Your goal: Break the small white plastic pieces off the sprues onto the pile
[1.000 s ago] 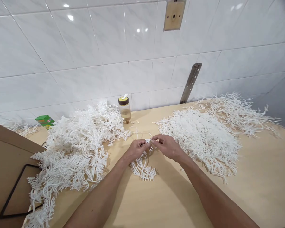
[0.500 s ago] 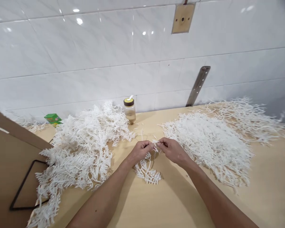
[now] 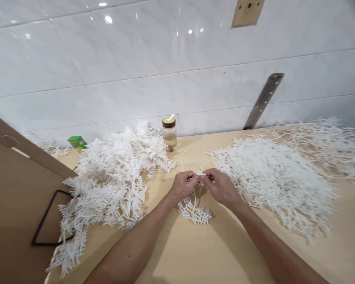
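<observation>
My left hand [image 3: 184, 185] and my right hand [image 3: 220, 185] meet over the middle of the table, both closed in a pinch. Between their fingertips is a small piece of white branching strand [image 3: 201, 173]. Below them a small bunch of white branching strands [image 3: 197, 211] hangs down or lies on the wood; whether it joins the pinched piece I cannot tell. To the left spreads a big tangled heap of white strands [image 3: 112, 177]. On the right lies a flatter pile of white strands [image 3: 272, 177], close beside my right hand.
A clear jar with a yellow and dark lid [image 3: 169, 134] stands near the tiled wall. At the left are a green box [image 3: 77, 142] and a brown cardboard panel [image 3: 20, 197]. A metal bracket [image 3: 264, 101] leans at the back; looser white strands [image 3: 328, 146] lie far right.
The view has shifted, so the whole scene sits farther right and slightly higher at the back. Both hands keep pinching, with the right fingertips now tilted on the white piece.
</observation>
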{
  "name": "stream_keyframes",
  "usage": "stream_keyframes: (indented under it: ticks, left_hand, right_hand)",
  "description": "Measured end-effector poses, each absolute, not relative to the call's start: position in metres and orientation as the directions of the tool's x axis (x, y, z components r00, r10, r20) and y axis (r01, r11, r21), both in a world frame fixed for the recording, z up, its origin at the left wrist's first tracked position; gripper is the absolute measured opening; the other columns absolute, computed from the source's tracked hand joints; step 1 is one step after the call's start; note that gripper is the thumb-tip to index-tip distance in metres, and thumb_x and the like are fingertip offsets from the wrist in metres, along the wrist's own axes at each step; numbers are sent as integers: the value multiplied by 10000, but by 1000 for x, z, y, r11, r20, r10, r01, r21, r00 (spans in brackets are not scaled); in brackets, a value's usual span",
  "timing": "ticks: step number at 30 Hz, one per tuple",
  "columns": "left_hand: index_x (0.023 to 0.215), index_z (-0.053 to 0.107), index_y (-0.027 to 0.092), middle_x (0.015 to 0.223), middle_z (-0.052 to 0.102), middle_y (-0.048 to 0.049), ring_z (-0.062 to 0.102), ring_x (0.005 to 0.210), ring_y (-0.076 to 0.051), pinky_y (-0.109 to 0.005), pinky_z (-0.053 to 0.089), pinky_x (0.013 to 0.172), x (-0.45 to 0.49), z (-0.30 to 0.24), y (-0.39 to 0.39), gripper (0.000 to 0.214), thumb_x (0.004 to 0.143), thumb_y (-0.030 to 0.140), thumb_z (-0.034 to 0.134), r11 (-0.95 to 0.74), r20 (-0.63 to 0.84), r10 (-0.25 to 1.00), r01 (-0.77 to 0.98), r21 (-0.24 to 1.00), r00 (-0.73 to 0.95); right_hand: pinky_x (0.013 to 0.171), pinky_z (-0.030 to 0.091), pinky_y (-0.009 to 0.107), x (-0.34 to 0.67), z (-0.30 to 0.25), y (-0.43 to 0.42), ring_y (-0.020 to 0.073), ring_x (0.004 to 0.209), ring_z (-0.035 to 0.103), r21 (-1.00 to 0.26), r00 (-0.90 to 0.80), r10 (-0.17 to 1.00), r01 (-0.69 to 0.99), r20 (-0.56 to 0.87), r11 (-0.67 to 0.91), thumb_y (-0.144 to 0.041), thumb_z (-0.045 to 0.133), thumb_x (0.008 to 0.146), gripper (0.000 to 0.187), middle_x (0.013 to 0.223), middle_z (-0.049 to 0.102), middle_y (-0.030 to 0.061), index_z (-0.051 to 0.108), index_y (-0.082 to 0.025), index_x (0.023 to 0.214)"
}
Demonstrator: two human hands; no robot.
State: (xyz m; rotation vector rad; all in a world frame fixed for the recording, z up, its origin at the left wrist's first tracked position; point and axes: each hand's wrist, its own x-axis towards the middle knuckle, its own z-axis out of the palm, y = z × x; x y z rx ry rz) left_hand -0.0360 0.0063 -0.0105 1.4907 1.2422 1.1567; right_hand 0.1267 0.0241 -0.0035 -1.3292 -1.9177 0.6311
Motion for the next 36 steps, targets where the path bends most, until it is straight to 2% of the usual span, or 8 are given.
stream_keyframes:
  ticks: [3, 7, 13, 16, 24, 28, 31, 36]
  left_hand:
    - [588, 558, 156, 563, 474, 26, 433, 591, -114, -236, 327, 581, -34, -14, 9, 206, 753, 273, 518, -176, 168, 984, 259, 950, 56]
    - [584, 543, 161, 557, 464, 32, 411, 570, -107, -233, 311, 561, -34, -12, 9, 215, 762, 275, 508, -151, 170, 985, 335, 930, -27]
    - [630, 541, 160, 569, 414, 39, 366, 556, -96, -228, 296, 545, -36, -6, 6, 298, 799, 404, 565, -90, 87, 996, 191, 977, 25]
    - [639, 559, 158, 562, 361, 47, 304, 541, -88, -227, 252, 519, -36, -5, 5, 337, 806, 450, 585, -78, 68, 996, 170, 982, 64]
    - [675, 590, 148, 583, 415, 40, 340, 567, -93, -232, 279, 558, -35, -6, 3, 332, 853, 427, 558, -166, 128, 975, 206, 965, 182]
    - [639, 554, 154, 585, 435, 33, 364, 576, -98, -232, 299, 565, -35, -6, 2, 341, 867, 408, 535, -215, 157, 959, 246, 945, 238]
    - [668, 573, 155, 577, 446, 31, 375, 563, -99, -230, 312, 556, -35, -6, 2, 332, 856, 427, 543, -190, 137, 966, 243, 951, 218]
    - [713, 601, 153, 591, 489, 20, 421, 571, -108, -230, 336, 562, -34, -10, 4, 279, 823, 408, 571, -164, 143, 984, 222, 961, 109]
  right_hand:
    - [667, 420, 308, 121, -1, 20, 186, 720, 554, -673, -248, 901, 601, 356, 431, -300, 473, 870, 198, 798, 627, 69, 593, -186, 762]
    - [639, 418, 286, 120, 11, 13, 164, 706, 557, -718, -272, 893, 532, 359, 450, -288, 476, 886, 181, 823, 633, 53, 591, -195, 780]
    - [602, 417, 291, 147, 13, 29, 165, 593, 552, -744, -40, 960, 624, 276, 240, -301, 537, 812, 126, 681, 635, 17, 616, -205, 792]
    - [655, 443, 319, 162, 8, 40, 161, 586, 550, -690, 44, 939, 690, 341, 218, -272, 541, 773, 152, 785, 669, 48, 644, -188, 846]
    - [719, 483, 310, 144, 15, 31, 192, 778, 646, -777, -207, 939, 529, 273, 342, -389, 479, 877, 326, 971, 741, 73, 719, -201, 993]
    - [696, 472, 290, 138, 18, 27, 192, 763, 656, -802, -314, 930, 496, 192, 333, -373, 498, 862, 287, 861, 752, 46, 736, -211, 855]
    - [611, 439, 267, 139, 19, 27, 172, 653, 618, -800, -315, 938, 520, 145, 299, -373, 509, 845, 280, 725, 721, 23, 716, -207, 757]
    - [574, 389, 250, 138, 12, 28, 146, 613, 561, -722, -258, 945, 614, 199, 320, -321, 524, 842, 216, 718, 680, 15, 692, -194, 798]
